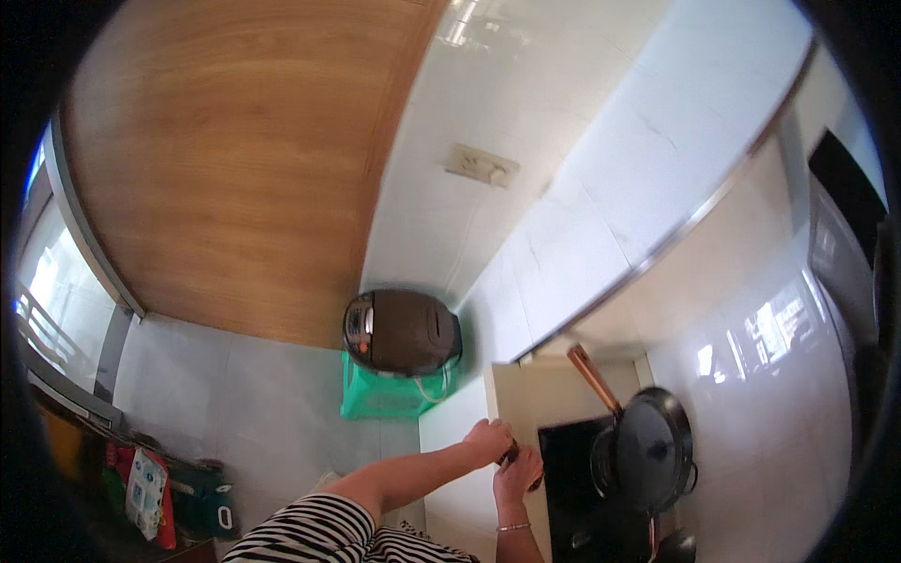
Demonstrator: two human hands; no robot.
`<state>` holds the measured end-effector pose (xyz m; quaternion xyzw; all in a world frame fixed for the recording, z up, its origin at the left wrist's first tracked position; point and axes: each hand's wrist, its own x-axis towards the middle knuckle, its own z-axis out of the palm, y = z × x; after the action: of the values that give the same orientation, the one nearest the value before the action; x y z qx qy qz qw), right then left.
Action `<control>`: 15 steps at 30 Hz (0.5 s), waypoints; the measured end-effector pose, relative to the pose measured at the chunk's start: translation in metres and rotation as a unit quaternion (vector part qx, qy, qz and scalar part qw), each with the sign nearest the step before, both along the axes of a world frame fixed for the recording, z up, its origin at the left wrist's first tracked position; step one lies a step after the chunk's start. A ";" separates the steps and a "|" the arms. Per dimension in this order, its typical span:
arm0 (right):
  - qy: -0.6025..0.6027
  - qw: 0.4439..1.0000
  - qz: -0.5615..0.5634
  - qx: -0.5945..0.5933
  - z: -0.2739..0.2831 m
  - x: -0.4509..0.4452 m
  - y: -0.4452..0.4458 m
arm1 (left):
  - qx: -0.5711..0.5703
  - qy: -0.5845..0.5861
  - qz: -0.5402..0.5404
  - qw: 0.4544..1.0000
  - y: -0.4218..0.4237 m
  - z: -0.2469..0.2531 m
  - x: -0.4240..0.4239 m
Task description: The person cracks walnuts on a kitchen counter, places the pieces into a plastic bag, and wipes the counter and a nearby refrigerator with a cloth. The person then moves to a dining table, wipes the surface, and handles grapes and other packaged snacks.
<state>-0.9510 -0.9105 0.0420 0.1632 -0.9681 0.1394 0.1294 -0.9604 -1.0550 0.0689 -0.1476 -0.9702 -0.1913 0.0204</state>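
Both my hands meet over the front edge of a pale countertop (521,390). My left hand (488,442) grips one end of a small dark brown object (509,454), perhaps a bottle or jar. Around its other part is my right hand (519,470), with a bracelet at the wrist; a bit of the object shows below the fingers. Most of it is hidden by the fingers. Just right of my hands lies a black cooktop (569,457). A dark lidded pan (654,450) with a wooden handle (593,376) stands on it.
A brown rice cooker (412,331) sits on a green plastic stool (376,395) beside the counter. Behind it are a wood panel (239,176) and a tiled wall with a socket (484,165). At lower left lie a soft packet (146,492) and a teal container (200,496).
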 end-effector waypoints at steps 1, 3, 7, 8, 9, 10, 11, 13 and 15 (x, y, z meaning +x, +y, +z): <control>0.016 1.000 -0.015 0.010 -0.005 -0.010 -0.009 | -0.013 -0.011 -0.017 1.000 -0.009 0.003 -0.012; 0.045 0.998 -0.035 0.031 -0.017 -0.034 -0.027 | -0.003 0.004 -0.007 1.000 -0.025 -0.011 -0.041; -0.108 0.994 0.009 0.021 0.007 -0.074 -0.087 | 0.021 -0.063 0.021 0.998 -0.075 -0.012 -0.074; -0.034 0.998 0.050 0.003 0.001 -0.083 -0.100 | -0.003 -0.052 0.055 0.997 -0.082 -0.034 -0.084; 0.032 0.996 0.079 -0.020 -0.012 -0.089 -0.107 | -0.016 -0.073 0.058 0.996 -0.092 -0.031 -0.086; 0.194 0.972 0.133 0.003 -0.008 -0.087 -0.136 | -0.007 -0.096 0.097 0.991 -0.114 -0.050 -0.085; 0.235 0.953 0.188 0.015 -0.012 -0.091 -0.158 | 0.011 -0.119 0.125 0.985 -0.130 -0.073 -0.082; -0.351 0.769 0.161 -0.509 -0.080 -0.097 -0.185 | 0.052 -0.162 0.166 0.971 -0.167 -0.091 -0.058; -0.097 0.917 0.372 -0.104 -0.094 -0.068 -0.228 | 0.042 -0.217 0.217 0.951 -0.230 -0.119 -0.008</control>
<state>-1.0188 -1.1386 -0.0522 0.4830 -0.8253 0.2925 -0.0104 -0.9681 -1.2845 -0.0503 0.1123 -0.9507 -0.2507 -0.1439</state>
